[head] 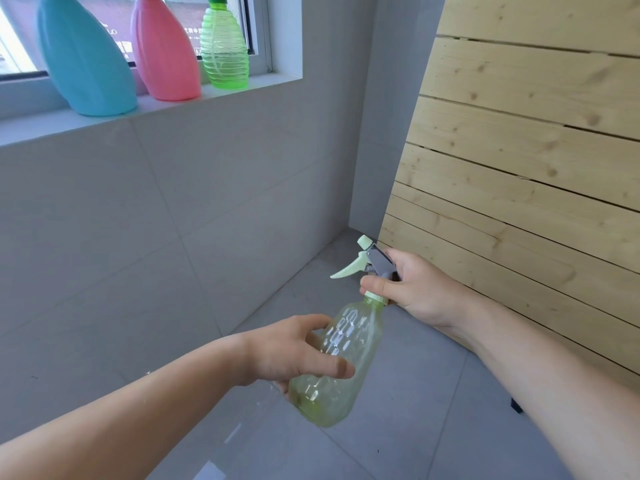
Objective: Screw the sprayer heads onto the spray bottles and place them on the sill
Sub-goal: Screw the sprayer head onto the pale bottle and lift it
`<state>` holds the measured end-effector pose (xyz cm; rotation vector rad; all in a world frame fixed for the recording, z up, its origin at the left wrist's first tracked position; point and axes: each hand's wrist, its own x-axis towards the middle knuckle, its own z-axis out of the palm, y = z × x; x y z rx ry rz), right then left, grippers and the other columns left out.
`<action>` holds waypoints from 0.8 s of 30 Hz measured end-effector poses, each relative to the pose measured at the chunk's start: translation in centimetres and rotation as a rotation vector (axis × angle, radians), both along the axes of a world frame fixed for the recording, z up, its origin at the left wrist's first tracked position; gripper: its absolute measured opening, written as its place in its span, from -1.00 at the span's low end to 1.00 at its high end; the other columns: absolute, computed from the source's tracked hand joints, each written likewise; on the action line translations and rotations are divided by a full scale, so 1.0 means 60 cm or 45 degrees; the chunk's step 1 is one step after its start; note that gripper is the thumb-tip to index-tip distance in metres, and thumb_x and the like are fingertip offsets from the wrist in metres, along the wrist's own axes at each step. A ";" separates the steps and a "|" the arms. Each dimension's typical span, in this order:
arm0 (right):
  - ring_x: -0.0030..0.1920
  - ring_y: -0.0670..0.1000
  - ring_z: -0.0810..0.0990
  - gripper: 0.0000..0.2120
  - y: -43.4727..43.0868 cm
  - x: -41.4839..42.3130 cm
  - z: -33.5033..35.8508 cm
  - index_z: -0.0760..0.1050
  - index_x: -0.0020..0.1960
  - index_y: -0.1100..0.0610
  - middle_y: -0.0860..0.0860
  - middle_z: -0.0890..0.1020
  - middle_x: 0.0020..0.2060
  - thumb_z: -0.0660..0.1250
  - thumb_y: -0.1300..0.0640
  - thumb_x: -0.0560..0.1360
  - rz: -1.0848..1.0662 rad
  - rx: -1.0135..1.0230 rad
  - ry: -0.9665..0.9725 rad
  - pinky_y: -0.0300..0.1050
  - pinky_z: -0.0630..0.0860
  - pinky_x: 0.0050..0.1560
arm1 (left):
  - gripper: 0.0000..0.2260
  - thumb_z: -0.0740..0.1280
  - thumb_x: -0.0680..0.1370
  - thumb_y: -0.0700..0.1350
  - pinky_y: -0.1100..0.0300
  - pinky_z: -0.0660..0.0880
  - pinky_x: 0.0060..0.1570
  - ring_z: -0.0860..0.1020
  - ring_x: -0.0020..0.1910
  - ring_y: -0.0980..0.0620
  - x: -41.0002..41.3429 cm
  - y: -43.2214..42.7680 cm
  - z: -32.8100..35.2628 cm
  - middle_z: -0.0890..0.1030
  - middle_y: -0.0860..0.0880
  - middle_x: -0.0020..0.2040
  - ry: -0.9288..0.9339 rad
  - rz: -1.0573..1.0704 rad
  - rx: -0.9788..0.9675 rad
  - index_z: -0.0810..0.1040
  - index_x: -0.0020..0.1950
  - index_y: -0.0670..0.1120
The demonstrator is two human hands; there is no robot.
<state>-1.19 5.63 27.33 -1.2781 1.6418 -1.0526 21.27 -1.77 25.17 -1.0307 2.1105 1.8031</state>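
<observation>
I hold a pale green see-through spray bottle tilted in mid-air above the floor. My left hand grips its lower body. A grey and mint sprayer head sits on the bottle's neck, and my right hand is closed around it at the collar. On the window sill at the upper left stand three bottles: a teal one, a pink one and a ribbed green one.
A grey tiled wall runs below the sill down to a grey tiled floor. A light wooden slatted panel leans on the right. The sill has bare room to the right of the green bottle.
</observation>
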 end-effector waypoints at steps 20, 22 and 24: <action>-0.14 -0.10 0.59 -0.74 -0.005 0.010 -0.002 0.52 0.05 0.03 -0.03 0.59 -0.16 0.45 -0.01 0.42 0.001 -0.045 -0.149 -0.22 0.56 -0.13 | -0.54 0.58 0.36 0.17 0.06 0.59 -0.19 0.67 -0.11 0.02 -0.001 -0.005 0.000 0.69 -0.01 0.03 -0.006 0.033 -0.038 0.55 0.21 0.25; -0.13 -0.09 0.61 -0.82 -0.002 0.002 0.001 0.52 0.03 0.04 -0.01 0.65 -0.15 0.45 0.14 0.47 0.054 -0.072 -0.193 -0.26 0.55 -0.14 | -0.57 0.58 0.37 0.14 -0.02 0.59 -0.12 0.67 -0.10 -0.02 0.000 -0.006 0.001 0.69 -0.02 0.02 0.008 0.030 -0.017 0.58 0.21 0.19; -0.16 -0.14 0.62 -0.82 -0.002 0.004 -0.006 0.51 0.04 -0.02 -0.12 0.62 -0.14 0.46 0.10 0.49 0.035 -0.056 -0.117 -0.27 0.55 -0.15 | -0.57 0.58 0.39 0.12 -0.04 0.60 -0.09 0.67 -0.09 -0.03 0.001 -0.004 0.002 0.70 -0.13 0.11 0.008 0.011 -0.008 0.59 0.23 0.14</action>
